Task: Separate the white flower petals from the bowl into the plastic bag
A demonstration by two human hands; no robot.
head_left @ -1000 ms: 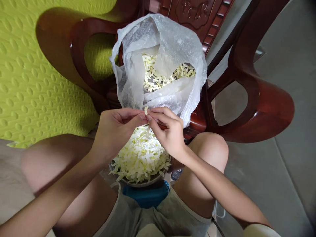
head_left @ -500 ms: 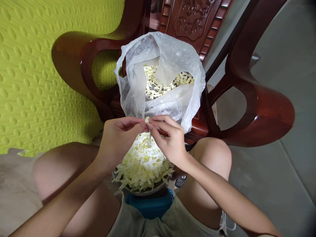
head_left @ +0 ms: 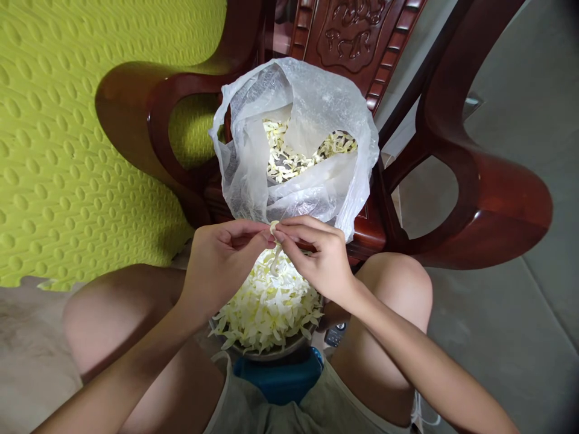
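Observation:
Between my two hands, a small white flower [head_left: 274, 226] is pinched at the fingertips, a pale petal or stem end hanging below it. My left hand [head_left: 226, 256] grips it from the left with thumb and forefinger closed. From the other side my right hand [head_left: 319, 250] pinches it too, fingertips nearly touching the left ones. Directly beneath lies a heaped pile of white-yellow flowers [head_left: 266, 313] in a round metal bowl [head_left: 275, 354] between my knees. Beyond my hands, an open translucent plastic bag [head_left: 325, 84] has more such flowers [head_left: 289, 163] inside.
The bag sits on a carved dark-red wooden chair [head_left: 348, 48], whose curved armrests flank it. A yellow-green textured mat [head_left: 54, 150] stands at the left. Below the bowl is a blue object [head_left: 280, 380]; a dark keypad device [head_left: 335, 334] lies by my right leg.
My hands have shifted slightly right and down in view, along with the whole scene. Both still pinch the flower, and a little more of its curled white part shows.

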